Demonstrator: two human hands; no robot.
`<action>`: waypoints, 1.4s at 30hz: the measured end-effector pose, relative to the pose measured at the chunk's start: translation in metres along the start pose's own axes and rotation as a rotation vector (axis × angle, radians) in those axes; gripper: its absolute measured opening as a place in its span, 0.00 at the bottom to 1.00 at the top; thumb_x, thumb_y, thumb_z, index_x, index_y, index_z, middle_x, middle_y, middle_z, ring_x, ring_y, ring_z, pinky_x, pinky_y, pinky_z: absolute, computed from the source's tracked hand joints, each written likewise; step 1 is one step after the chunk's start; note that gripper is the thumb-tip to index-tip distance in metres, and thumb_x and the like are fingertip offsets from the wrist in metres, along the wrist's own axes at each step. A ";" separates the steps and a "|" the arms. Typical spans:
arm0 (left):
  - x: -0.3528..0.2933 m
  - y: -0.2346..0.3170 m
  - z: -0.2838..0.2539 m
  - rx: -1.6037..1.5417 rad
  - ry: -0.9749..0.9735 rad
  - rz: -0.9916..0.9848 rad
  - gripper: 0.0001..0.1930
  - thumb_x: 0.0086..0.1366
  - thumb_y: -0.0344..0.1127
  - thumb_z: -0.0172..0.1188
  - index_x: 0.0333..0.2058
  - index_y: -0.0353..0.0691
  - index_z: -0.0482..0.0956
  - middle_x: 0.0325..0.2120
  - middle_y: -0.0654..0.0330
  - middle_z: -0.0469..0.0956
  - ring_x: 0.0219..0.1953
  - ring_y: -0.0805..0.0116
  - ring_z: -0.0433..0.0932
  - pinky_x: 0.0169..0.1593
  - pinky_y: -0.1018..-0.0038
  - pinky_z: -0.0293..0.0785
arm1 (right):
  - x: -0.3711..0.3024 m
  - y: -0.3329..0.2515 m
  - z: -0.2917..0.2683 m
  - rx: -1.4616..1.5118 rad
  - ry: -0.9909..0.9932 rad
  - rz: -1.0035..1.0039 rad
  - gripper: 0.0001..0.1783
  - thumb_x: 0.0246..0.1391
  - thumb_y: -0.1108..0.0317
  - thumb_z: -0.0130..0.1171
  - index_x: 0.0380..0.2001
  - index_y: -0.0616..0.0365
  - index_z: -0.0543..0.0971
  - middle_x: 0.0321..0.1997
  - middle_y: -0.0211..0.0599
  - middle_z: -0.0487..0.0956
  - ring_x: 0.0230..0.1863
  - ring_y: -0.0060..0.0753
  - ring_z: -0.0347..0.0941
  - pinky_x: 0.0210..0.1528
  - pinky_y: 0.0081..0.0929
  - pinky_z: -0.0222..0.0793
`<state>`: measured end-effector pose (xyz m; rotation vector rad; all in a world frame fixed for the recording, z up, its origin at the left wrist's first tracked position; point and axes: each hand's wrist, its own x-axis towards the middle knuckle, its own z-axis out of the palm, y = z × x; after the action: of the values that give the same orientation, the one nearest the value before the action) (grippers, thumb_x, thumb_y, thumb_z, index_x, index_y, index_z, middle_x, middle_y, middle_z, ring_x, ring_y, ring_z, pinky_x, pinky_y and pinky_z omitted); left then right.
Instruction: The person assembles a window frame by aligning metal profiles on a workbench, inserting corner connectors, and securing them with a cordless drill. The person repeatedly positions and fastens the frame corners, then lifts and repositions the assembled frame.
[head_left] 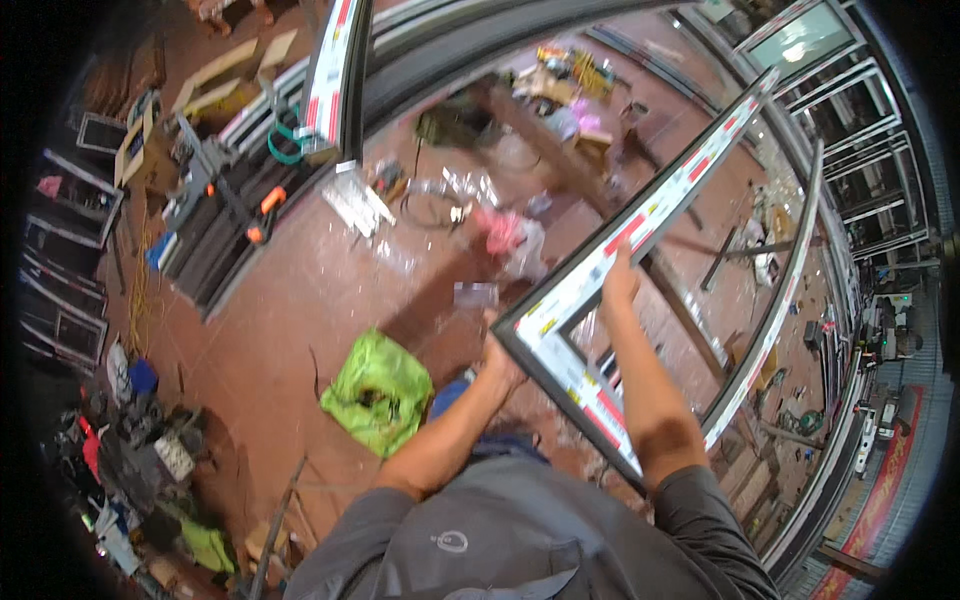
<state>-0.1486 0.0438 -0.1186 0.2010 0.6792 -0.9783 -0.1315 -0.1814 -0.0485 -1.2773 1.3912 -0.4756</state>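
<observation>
A dark window frame [660, 215] with white and red protective film on its face is tilted in front of me. My right hand [620, 285] is closed on its long upper bar from the inner side, thumb lying on the film. Against the outside of the near left corner is my left hand [503, 362], fingers curled round the edge and partly hidden by it. Below that hand, a bright green bag [378, 393] lies on the tiled floor.
Another film-covered profile [330, 80] stands at the upper left. Near it, an orange-handled tool [267, 215] rests on stacked dark profiles [215, 255]. Plastic scraps [510, 240] litter the floor ahead. Finished frames [850, 110] line the right side; a jumbled heap [140, 450] lies lower left.
</observation>
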 end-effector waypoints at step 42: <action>-0.006 0.031 0.051 0.761 0.306 0.316 0.38 0.72 0.59 0.40 0.71 0.40 0.67 0.69 0.48 0.71 0.69 0.41 0.70 0.70 0.40 0.67 | -0.185 0.220 -0.357 1.508 0.838 0.202 0.38 0.77 0.40 0.32 0.70 0.60 0.69 0.71 0.51 0.74 0.71 0.59 0.69 0.74 0.64 0.61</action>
<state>-0.1032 0.0422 -0.0792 1.1124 0.4995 -0.8663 -0.5790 -0.0805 -0.0504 0.3571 1.2042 -1.6090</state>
